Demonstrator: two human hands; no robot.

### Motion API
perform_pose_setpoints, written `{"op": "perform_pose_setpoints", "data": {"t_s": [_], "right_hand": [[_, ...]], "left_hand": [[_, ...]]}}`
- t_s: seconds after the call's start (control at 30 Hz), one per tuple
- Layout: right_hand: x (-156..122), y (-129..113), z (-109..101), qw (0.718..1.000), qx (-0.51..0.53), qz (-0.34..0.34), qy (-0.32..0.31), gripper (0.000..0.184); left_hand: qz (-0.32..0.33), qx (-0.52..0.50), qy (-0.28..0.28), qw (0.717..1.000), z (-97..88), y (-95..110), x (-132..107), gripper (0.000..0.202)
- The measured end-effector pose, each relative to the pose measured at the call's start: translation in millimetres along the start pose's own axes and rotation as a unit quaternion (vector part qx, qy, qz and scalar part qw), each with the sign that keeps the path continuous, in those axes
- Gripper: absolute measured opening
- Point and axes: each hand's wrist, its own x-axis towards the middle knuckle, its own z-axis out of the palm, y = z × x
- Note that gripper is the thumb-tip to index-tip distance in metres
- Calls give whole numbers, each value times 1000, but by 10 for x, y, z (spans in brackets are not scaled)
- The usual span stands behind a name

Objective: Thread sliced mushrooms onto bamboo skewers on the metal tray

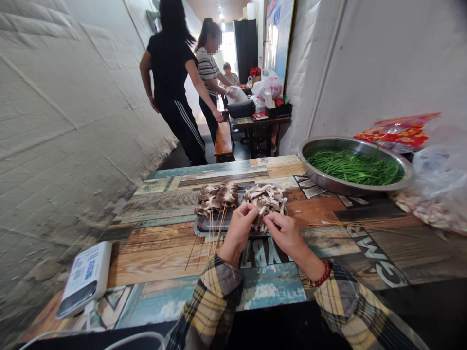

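Pinching narrowly with left hand (238,231) and right hand (288,236), apparently on one mushroom piece (261,212) before the right of two mushroom heaps (270,195) on one tray (200,230). Can count at least three skewers (221,221) at the left heap (218,195) and, farther right, one bowl (345,187) of greens (353,167).

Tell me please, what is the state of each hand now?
Left hand: closed in a pinch at the mushroom pieces; what it holds cannot be told.
Right hand: also closed in a pinch there; what it holds cannot be told.
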Motion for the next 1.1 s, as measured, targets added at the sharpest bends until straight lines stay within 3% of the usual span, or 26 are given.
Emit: {"op": "perform_pose_setpoints", "data": {"t_s": [0.4, 0.6, 0.73, 0.83, 0.93, 1.1], "right_hand": [[20, -58, -1, 1000, 14, 8, 15, 25], [55, 55, -147, 990, 77, 72, 95, 24], [72, 126, -222, 978, 118, 105, 138, 25], [79, 146, -230, 975, 132, 111, 141, 25], [83, 145, -225, 975, 132, 113, 138, 24], [90, 129, -225, 979, 118, 104, 134, 24]], "left_hand": [[38, 53, -15, 998, 18, 45, -32, 15], [84, 32, 89, 992, -123, 59, 59, 23], [117, 111, 115, 980, -217, -33, 124, 16], [170, 225, 96, 955, -243, -88, 143, 8], [228, 346, 50, 909, -236, -103, 129, 11], [250, 458, 14, 853, -207, -86, 86, 12]]}}
